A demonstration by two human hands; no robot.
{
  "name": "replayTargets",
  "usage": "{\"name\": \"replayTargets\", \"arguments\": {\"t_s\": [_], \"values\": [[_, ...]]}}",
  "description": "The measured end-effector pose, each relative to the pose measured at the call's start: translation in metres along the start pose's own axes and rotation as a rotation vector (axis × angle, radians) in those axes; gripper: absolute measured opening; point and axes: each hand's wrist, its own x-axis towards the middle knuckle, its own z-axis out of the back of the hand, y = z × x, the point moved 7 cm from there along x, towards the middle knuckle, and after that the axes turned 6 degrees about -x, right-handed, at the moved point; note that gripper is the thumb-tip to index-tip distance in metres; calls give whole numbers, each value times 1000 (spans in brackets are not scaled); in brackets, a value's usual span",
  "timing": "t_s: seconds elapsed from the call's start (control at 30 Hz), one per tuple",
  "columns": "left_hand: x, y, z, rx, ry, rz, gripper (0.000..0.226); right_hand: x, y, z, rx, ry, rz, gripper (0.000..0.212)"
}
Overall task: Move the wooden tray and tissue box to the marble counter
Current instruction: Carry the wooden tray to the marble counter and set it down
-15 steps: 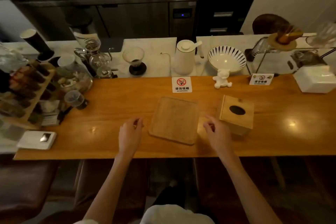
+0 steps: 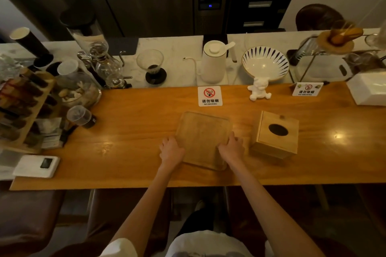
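A square wooden tray [image 2: 202, 135] lies flat on the long wooden bar top [image 2: 133, 127], in front of me. My left hand [image 2: 171, 150] grips its left edge and my right hand [image 2: 232, 147] grips its right edge. A wooden tissue box [image 2: 275, 134] with a dark oval slot stands just right of the tray, apart from my right hand. The marble counter [image 2: 177, 52] runs behind the bar top, one step farther away.
On the marble stand a white kettle [image 2: 214, 61], a striped bowl [image 2: 265, 62], a glass dripper [image 2: 151, 65] and a siphon brewer [image 2: 100, 62]. Two no-smoking signs [image 2: 210, 96], a white bear figure [image 2: 259, 88] and a white box [image 2: 368, 88] sit along the bar's far edge. A rack [image 2: 20, 106] crowds the left.
Both hands have moved inward from beside the tray and now hold its left and right edges. The tray and tissue box rest where they were.
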Motion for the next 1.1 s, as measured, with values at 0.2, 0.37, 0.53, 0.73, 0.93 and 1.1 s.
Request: {"name": "replayTargets", "arguments": {"t_s": [0.2,0.37,0.53,0.73,0.93,1.1], "values": [[-13,18,-1,-189,73,72,75,-1,-13,-8,415,106,-123,60],[-27,63,5,-533,130,138,80,-19,-21,-5,594,225,-100,46],[-68,77,10,-730,125,-7,44,-57,-31,0,673,277,3,38],[-150,59,14,-879,0,-209,54,-128,-77,41,693,311,172,79],[-266,15,-57,-778,94,-371,47,-226,-228,105,979,351,140,58],[-368,-53,-190,-546,421,-537,32,-290,-394,175,1117,74,32,53]]}}
